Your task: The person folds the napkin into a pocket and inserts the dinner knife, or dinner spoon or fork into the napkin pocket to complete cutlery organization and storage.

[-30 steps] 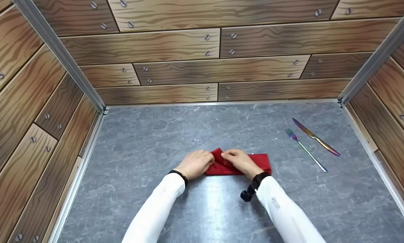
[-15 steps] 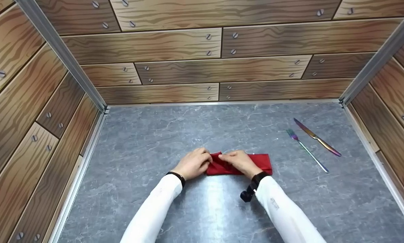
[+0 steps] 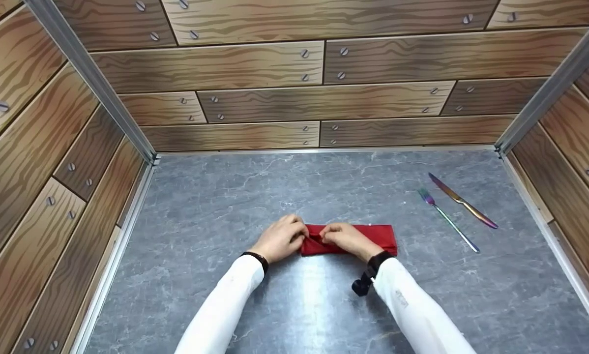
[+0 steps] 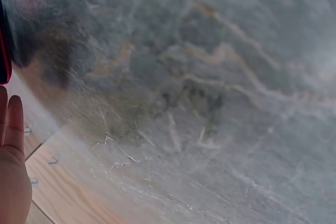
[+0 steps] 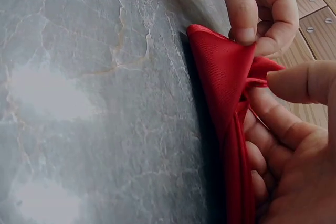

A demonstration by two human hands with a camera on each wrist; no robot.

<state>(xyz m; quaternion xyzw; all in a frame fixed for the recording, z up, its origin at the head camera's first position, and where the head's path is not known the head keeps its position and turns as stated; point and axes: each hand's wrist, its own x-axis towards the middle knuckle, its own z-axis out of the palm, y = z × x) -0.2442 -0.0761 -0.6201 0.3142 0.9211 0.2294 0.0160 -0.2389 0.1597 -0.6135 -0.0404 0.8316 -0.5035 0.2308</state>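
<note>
A red folded cloth napkin (image 3: 382,237) lies as a long strip on the grey surface. My left hand (image 3: 280,239) pinches its left end; in the right wrist view the thumb presses the corner against the curled fingers. My right hand (image 3: 349,239) lies over the middle of the strip, pinching a loose fold between thumb and index finger. Seen from the right wrist, the napkin (image 5: 220,72) has a triangular flap at that end and stacked layers behind it. Only part of the left hand (image 4: 14,171) shows in the left wrist view, beside a dark red edge (image 4: 5,59).
Right of the napkin lie a rainbow-coloured fork (image 3: 447,219) and, beyond it, a matching knife (image 3: 461,199). Wood-patterned walls (image 3: 255,103) close off the back and both sides of the grey marbled tabletop (image 3: 216,191).
The raised peak of cloth between the hands has come down flat into the strip. My right hand has lowered slightly; the left stays at the left end. Fork and knife have not moved.
</note>
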